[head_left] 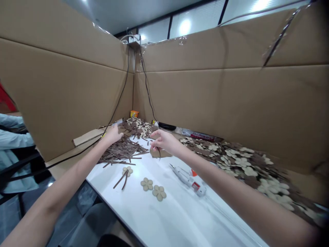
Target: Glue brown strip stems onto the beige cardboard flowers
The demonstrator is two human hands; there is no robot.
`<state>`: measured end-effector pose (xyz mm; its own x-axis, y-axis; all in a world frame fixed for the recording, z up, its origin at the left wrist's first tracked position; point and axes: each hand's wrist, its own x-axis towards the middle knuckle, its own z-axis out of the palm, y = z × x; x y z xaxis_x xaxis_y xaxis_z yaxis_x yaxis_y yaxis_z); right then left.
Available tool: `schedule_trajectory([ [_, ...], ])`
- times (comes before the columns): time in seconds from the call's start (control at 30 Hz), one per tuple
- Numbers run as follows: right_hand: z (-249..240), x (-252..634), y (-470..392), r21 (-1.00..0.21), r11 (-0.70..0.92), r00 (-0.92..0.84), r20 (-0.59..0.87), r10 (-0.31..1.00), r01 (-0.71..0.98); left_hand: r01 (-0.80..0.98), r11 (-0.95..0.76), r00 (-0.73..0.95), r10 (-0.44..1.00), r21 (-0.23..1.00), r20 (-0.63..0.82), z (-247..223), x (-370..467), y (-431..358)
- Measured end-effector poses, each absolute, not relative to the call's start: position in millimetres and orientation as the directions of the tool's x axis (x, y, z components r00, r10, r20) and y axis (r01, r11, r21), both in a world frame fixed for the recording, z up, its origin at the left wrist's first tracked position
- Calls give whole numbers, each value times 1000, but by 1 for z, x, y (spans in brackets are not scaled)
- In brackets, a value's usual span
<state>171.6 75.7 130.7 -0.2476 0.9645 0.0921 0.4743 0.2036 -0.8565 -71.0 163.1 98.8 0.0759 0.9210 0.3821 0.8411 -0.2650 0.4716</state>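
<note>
My left hand [113, 134] is over the far edge of a pile of thin brown strips [120, 151]; its fingers are bent, and what they hold, if anything, is too small to tell. Beyond the strips, my right hand [163, 141] hovers by a small brown cardboard piece [160, 153], thumb and fingers curled toward each other around something small and thin. Nearer on the white table [144, 216] lie two beige flower shapes [146, 184] side by side. Another flower shape [128, 171] has two brown strips [124, 179] across it.
A white and grey glue gun [189, 181] lies right of the flowers. Brown and beige flower shapes [239, 161] heap along the right side, with more [138, 127] at the back corner. Cardboard walls [231, 103] enclose the table; black cables [122, 92] hang down. A person's sleeve [15, 139] shows at left.
</note>
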Motion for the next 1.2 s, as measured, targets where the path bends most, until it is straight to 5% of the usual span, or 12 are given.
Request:
schedule_trajectory([
  [0.27,138,184,32,-965,27,-258,-42,965,260,374,-735,554,666,565,500,121,-15,73],
  [0.47,133,197,6,-992,-59,-247,-85,965,112,63,-552,484,746,832,458,104,22,40],
  [0.67,124,216,-4,-988,-131,-279,-150,948,87,34,-507,540,735,861,411,95,31,37],
  [0.9,117,226,-12,-954,-112,-291,-195,937,277,102,-594,531,711,798,461,95,26,25],
  [1.07,124,219,-25,-950,-47,-282,-138,949,308,150,-620,540,704,770,461,94,23,17],
  [1.2,117,213,-31,-988,47,-197,16,980,150,170,-604,519,727,779,450,90,23,6],
])
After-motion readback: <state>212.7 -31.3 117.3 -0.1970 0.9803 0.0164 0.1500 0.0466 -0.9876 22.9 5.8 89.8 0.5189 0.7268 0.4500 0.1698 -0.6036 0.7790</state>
